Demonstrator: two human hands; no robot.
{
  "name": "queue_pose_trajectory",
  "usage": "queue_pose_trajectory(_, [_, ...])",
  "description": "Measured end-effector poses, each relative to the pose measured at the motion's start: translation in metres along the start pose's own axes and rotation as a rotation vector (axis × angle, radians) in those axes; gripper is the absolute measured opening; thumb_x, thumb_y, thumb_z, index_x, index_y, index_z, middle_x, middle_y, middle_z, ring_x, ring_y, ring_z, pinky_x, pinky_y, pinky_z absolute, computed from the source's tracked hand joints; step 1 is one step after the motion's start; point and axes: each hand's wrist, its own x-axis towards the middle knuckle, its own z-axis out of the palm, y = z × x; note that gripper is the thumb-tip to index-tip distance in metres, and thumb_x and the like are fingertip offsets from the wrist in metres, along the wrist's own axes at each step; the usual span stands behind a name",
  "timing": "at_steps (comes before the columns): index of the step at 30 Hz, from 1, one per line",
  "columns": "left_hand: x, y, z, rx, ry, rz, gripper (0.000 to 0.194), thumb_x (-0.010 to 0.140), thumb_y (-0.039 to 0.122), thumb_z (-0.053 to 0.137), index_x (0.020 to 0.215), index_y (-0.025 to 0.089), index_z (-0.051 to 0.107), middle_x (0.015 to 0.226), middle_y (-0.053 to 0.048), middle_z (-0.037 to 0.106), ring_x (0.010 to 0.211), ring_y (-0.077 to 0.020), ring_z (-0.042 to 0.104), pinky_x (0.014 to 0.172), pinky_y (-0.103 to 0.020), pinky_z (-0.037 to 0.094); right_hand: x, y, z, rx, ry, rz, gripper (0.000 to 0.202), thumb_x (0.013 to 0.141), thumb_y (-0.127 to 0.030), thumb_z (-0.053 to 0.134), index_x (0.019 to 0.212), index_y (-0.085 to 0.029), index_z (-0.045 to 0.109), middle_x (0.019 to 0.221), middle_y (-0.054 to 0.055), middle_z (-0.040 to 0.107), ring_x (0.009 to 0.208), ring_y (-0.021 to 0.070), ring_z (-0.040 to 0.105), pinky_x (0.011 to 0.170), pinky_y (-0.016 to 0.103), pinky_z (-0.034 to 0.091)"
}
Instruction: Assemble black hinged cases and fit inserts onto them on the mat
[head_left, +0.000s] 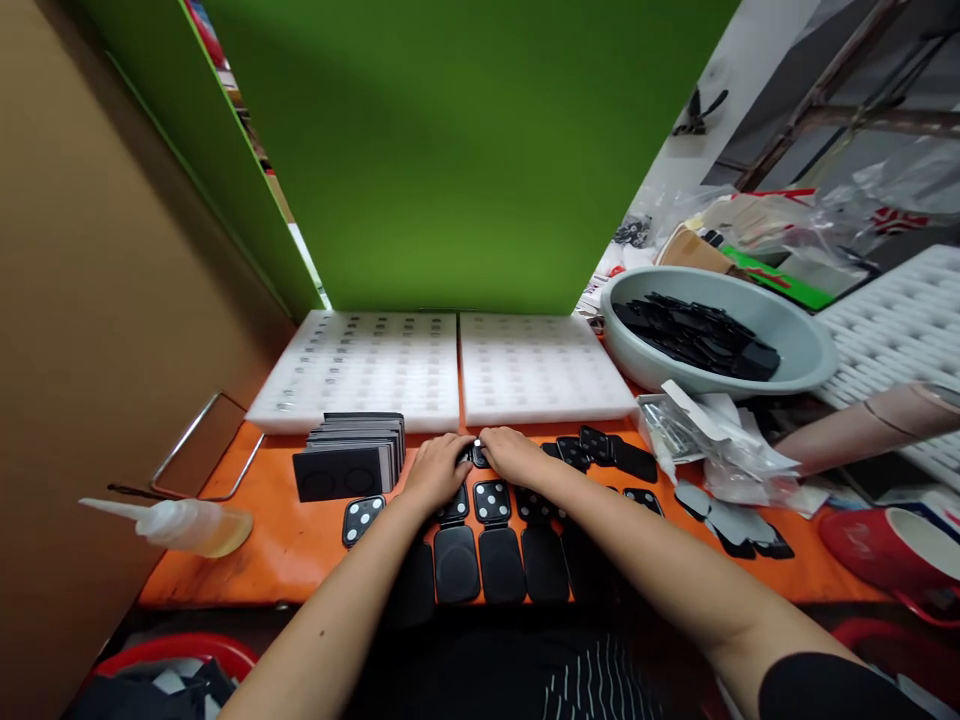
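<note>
My left hand (439,468) and my right hand (511,455) meet at the middle of the orange table. Their bent fingers close on opposite sides of a small black piece with white dots (480,455), which they largely cover. In front of them, several black hinged cases lie opened flat in a row, such as the one with a white-dotted half (492,500) and a plain rounded half (502,565). Another dotted black case (364,520) lies left of my left forearm. More dotted cases (595,445) lie beyond my right forearm.
A stack of black cards (337,474) stands left. Behind are two white foam trays (544,390) against a green panel (480,150). A grey basin (795,345) of black pieces stands right, near a red mug (862,550). A glue bottle (199,528) lies left.
</note>
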Motion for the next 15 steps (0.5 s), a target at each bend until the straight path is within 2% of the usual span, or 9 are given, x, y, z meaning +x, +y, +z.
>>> queue_pose_trajectory(6, [0.001, -0.005, -0.001, 0.001, -0.046, -0.009, 0.047, 0.085, 0.035, 0.052, 0.131, 0.03, 0.043, 0.122, -0.003, 0.056, 0.112, -0.0234, 0.048, 0.094, -0.037, 0.034, 0.009, 0.009, -0.005, -0.034, -0.102, -0.091, 0.016, 0.082, -0.018, 0.047, 0.092, -0.014, 0.058, 0.096, 0.014, 0.066, 0.086, 0.0236, 0.06, 0.072, 0.029, 0.04])
queue_pose_trajectory(10, [0.0, -0.006, 0.0, 0.009, -0.053, -0.012, 0.046, 0.087, 0.035, 0.049, 0.132, 0.03, 0.041, 0.121, -0.003, 0.055, 0.111, -0.0239, 0.048, 0.094, -0.038, 0.032, 0.009, 0.012, -0.004, -0.004, -0.147, -0.136, 0.007, 0.075, -0.02, 0.052, 0.076, -0.016, 0.058, 0.079, 0.009, 0.065, 0.072, 0.0202, 0.058, 0.063, 0.027, 0.037])
queue_pose_trajectory(12, [0.0, -0.006, 0.0, 0.007, -0.054, -0.01, 0.045, 0.087, 0.036, 0.049, 0.131, 0.031, 0.042, 0.121, -0.003, 0.055, 0.11, -0.0239, 0.048, 0.094, -0.038, 0.032, 0.006, 0.017, -0.004, 0.138, -0.157, -0.106, 0.004, 0.071, -0.02, 0.054, 0.068, -0.017, 0.055, 0.07, 0.005, 0.062, 0.065, 0.0173, 0.054, 0.06, 0.026, 0.035])
queue_pose_trajectory(15, [0.0, -0.006, 0.0, -0.001, -0.049, -0.01, 0.045, 0.087, 0.037, 0.049, 0.13, 0.032, 0.043, 0.121, -0.002, 0.055, 0.109, -0.0239, 0.048, 0.094, -0.037, 0.033, -0.004, 0.029, -0.007, 0.644, -0.133, 0.085, 0.009, 0.07, -0.026, 0.053, 0.067, -0.018, 0.051, 0.06, -0.001, 0.053, 0.057, 0.0132, 0.046, 0.055, 0.025, 0.032])
